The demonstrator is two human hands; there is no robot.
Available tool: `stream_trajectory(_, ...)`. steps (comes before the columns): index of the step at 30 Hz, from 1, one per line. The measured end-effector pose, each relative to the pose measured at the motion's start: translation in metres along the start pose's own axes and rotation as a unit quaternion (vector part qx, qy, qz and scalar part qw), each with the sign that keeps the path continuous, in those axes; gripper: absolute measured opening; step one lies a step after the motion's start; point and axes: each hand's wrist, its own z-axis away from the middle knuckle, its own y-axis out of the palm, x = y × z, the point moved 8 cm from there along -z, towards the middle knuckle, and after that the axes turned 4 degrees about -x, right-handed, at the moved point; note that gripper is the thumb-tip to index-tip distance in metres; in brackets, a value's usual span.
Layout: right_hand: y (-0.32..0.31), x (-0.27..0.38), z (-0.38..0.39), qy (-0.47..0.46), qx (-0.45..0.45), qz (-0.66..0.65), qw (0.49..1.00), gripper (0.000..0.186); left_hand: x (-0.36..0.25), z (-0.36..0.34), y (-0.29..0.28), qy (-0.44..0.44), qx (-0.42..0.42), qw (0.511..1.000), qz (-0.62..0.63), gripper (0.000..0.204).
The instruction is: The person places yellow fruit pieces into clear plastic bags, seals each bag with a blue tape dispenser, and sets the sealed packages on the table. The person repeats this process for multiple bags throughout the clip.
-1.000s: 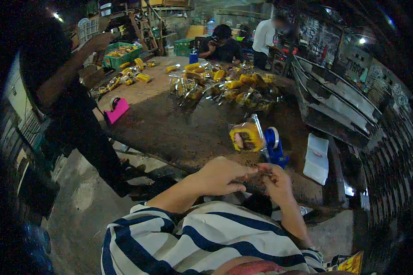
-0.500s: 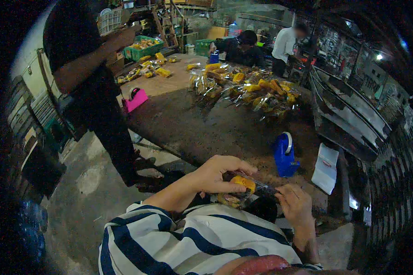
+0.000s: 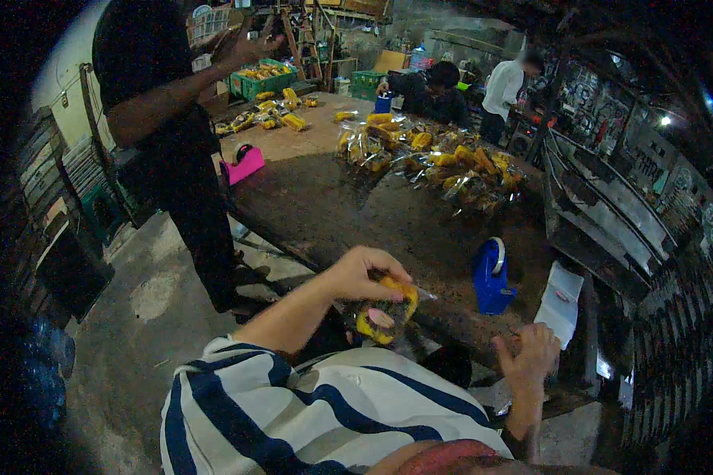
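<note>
Left grip [image 3: 363,273] pinching yellow bundle [image 3: 388,318], right grip [image 3: 530,353] spread empty, blue dispenser [image 3: 491,286], white sheets [image 3: 561,294] beyond

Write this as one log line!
left hand: holds wrapped yellow packet; right hand: open, near plastic sleeves; blue tape dispenser: on table

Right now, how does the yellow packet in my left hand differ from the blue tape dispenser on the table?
Colour: the yellow packet has a pink patch; the blue tape dispenser has a pale roll.
Pose: the packet is held in your left hand; the dispenser stands on the table, untouched.
Covering: the packet has clear film around it; the dispenser is bare.
Shared: both are at your side of the table.
</note>
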Motion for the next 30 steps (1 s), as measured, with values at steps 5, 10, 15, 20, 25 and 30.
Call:
stream_trajectory(5, 0.028, -0.082, 0.022, 0.161, 0.037, 0.010, 0.986, 0.036, 0.107, -0.036, -0.131, -0.089, -0.257, 0.952, 0.140, 0.033)
stream_trajectory(10, 0.063, -0.120, 0.042, 0.176, 0.010, 0.036, 0.984, 0.031, 0.157, 0.022, -0.248, -0.111, -0.630, 0.760, 0.110, 0.054)
stream_trajectory(15, 0.103, -0.151, 0.056, 0.228, -0.009, 0.003, 0.974, 0.029, 0.043, -0.001, -0.171, 0.147, -0.535, 0.832, 0.014, 0.074)
stream_trajectory(20, 0.114, -0.158, 0.063, 0.284, 0.020, -0.053, 0.957, 0.027, -0.099, 0.035, -0.107, 0.412, -0.490, 0.768, -0.031, 0.077)
stream_trajectory(25, 0.105, -0.155, 0.066, 0.301, 0.026, -0.028, 0.953, 0.031, -0.131, 0.049, -0.069, 0.549, -0.429, 0.712, -0.087, 0.075)
stream_trajectory(30, 0.102, -0.156, 0.071, 0.191, -0.075, -0.037, 0.978, 0.025, -0.124, 0.036, -0.058, 0.578, -0.402, 0.704, -0.095, 0.076)
